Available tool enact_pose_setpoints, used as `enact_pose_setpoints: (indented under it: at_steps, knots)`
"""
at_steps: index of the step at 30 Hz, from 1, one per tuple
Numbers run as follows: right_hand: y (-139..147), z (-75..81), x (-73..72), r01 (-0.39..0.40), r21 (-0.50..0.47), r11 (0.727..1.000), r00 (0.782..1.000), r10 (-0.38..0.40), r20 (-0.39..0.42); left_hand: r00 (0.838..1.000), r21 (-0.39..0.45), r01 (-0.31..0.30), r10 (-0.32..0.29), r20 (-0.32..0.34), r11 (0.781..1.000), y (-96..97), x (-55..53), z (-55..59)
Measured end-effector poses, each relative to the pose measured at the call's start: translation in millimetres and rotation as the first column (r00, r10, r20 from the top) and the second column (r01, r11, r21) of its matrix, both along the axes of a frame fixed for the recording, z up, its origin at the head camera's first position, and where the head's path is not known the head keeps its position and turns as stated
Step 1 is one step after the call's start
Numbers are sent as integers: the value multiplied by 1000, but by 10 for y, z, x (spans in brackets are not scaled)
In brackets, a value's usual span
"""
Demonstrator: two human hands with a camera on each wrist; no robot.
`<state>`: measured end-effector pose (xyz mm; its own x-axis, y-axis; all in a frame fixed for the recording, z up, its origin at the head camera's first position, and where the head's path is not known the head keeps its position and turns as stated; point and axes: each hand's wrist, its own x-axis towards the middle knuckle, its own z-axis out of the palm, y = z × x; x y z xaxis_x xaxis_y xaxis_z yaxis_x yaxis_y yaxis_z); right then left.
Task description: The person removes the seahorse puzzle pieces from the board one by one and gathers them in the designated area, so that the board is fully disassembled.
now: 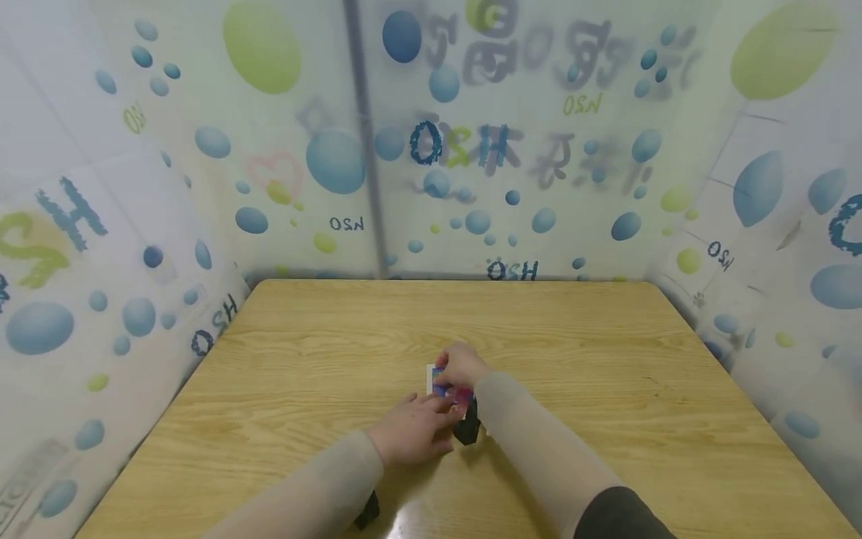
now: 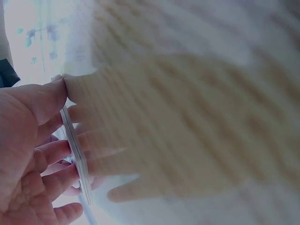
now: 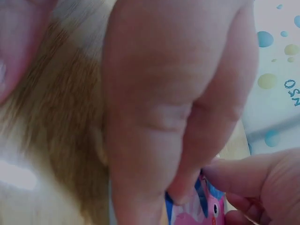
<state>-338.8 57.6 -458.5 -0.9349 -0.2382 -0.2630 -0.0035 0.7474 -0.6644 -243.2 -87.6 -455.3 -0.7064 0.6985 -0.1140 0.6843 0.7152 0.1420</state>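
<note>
Around me hang whitish walls (image 1: 572,247) printed with blue and green droplets and H2O lettering. Before them spreads the wood-grained table (image 1: 323,337), its varnish catching the light near my left arm. My right sleeve (image 1: 552,449), pale with a dark band near the bottom edge of the head view, reaches in further than my left sleeve (image 1: 316,483). My left hand (image 1: 414,430) lies nearer to me, fingers loosely spread and resting on the near part of a thin pictured stack (image 3: 192,216). My right hand (image 1: 463,367) pinches the far part of it, thumb on the printed face. The stack lies on the table, around the middle, between my hands: blue and pink, white-bordered, with an eyed pink figure; whether it is bound I can't tell. Smallest are two black boxes (image 1: 467,431), one by each wrist.
</note>
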Motion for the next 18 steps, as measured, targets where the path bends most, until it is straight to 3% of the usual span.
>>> enact_pose_setpoints:
  at_steps: [5,18]
  knots:
    - [2,33,34,29,-31,999,999,-28,25,1000,-9,0,0,-10,1000,1,3,-4]
    - [2,6,16,6,-13,1000,1000,-6,15,1000,7,7,-7,-7,1000,-20,-24,-42]
